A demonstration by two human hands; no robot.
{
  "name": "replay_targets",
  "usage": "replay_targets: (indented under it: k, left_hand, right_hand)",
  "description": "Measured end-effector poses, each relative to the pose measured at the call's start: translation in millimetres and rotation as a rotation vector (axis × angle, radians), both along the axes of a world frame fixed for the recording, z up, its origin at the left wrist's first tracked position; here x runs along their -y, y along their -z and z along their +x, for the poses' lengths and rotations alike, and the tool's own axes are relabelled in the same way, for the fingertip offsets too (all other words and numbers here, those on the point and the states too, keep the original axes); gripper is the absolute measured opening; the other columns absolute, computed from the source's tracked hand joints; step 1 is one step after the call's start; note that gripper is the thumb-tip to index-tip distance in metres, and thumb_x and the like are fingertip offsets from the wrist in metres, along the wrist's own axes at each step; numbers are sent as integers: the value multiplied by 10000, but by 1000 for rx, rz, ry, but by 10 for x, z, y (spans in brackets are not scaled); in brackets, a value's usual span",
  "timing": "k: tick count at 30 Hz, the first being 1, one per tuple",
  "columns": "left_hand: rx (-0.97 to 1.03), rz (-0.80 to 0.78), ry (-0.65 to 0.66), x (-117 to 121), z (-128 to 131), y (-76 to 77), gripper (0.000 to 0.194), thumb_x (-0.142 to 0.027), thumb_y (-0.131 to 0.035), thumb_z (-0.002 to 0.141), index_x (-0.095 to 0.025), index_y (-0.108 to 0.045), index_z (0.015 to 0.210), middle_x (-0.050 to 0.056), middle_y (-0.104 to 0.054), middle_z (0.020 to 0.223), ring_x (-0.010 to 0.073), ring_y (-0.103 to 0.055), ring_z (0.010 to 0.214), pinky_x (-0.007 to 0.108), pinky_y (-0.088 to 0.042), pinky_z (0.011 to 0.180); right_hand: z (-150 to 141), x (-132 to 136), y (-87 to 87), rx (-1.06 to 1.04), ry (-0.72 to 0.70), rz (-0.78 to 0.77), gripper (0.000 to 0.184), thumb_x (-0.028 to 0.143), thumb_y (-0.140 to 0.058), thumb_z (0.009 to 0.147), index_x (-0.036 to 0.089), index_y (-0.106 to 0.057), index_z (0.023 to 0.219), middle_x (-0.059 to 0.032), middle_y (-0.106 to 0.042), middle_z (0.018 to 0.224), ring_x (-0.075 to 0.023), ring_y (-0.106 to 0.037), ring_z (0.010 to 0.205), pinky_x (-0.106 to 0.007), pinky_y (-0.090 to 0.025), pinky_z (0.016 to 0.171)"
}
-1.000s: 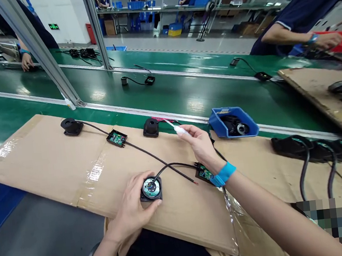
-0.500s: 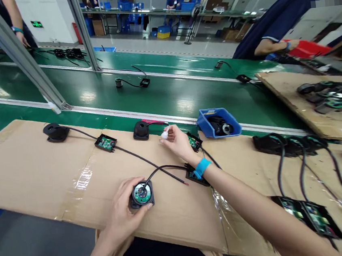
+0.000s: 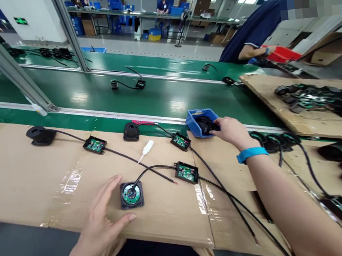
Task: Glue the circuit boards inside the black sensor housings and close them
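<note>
My left hand (image 3: 102,216) is open beside a square black housing (image 3: 131,195) with a round green circuit board inside, its fingers apart from it. A black cable joins this housing to a small black box (image 3: 187,172) with a circuit board in it. At the blue bin (image 3: 200,130), my right hand (image 3: 231,132) has its thumb and fingers closed on a black part (image 3: 215,127) at the rim; its shape is mostly hidden. A white tool (image 3: 145,150) with a thin tip lies on the cardboard (image 3: 167,210) between the cables.
Two more black housings (image 3: 131,131) with cables and open circuit boxes (image 3: 95,144) lie on the cardboard. More cabled parts (image 3: 272,142) sit at right. Behind runs a green conveyor (image 3: 152,99) with a metal post (image 3: 67,31). A co-worker (image 3: 251,34) stands beyond, holding a red bin.
My left hand has let go of the housing and opened. My right hand has put the white tool down on the cardboard and moved right to the blue bin. The view has shifted right.
</note>
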State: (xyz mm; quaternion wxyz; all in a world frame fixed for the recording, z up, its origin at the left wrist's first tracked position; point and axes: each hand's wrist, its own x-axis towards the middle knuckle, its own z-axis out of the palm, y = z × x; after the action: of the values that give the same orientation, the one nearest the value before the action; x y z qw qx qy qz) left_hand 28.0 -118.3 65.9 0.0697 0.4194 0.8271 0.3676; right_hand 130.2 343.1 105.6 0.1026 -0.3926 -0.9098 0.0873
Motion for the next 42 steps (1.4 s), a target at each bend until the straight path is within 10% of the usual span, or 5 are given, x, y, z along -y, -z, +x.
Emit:
replay_targets:
  k: [7,14,18,32,42]
  left_hand:
    - [-113,80,-10,-77,-227,-242,356,-260,-497,990,-240,-534,1344,81,-640,1319,231,-601,1240,376,-520,1035]
    - [-443,-282,607,-1407,-965,-426,349,24,-545,847,-218,-728,1018,77,-695,1194,214,-649,1023,332,-528,858]
    - [-451,-326,747,-1871,-1123,-429,226,33,-679,752,-177,-698,672,51,-748,891,183,-675,875,229,-496,690]
    - [-245,-421,321,-3351,-921,-452,231,-321,-643,941,-133,-646,1074,66,-679,1058,191,-673,923,389,-583,821]
    - [-189,-245,474,-2336,-725,-1069,402,-269,-603,964,-174,-544,1351,97,-657,1293,213,-634,1159,354,-531,978]
  right_hand:
    - [-24,566,-216,-427,-88,-294,391,378,-654,788,135,-593,1089,-156,-604,1011,-313,-618,997,-479,-498,904]
    - [-144,1510,-292,-753,-367,-1230,341,412,-779,704,208,-691,963,-47,-666,870,-177,-657,796,-264,-575,613]
    - [314,1511,-256,-896,-286,-1296,348,437,-814,711,219,-748,975,-61,-701,884,-188,-679,783,-249,-575,583]
    - [1212,1599,75,-1079,29,-1320,340,443,-798,762,259,-769,1045,-97,-724,1063,-213,-668,840,-281,-577,652]
    - [931,1864,-56,-922,-9,-1575,346,470,-801,763,277,-756,1046,-65,-710,1008,-215,-648,876,-295,-550,704]
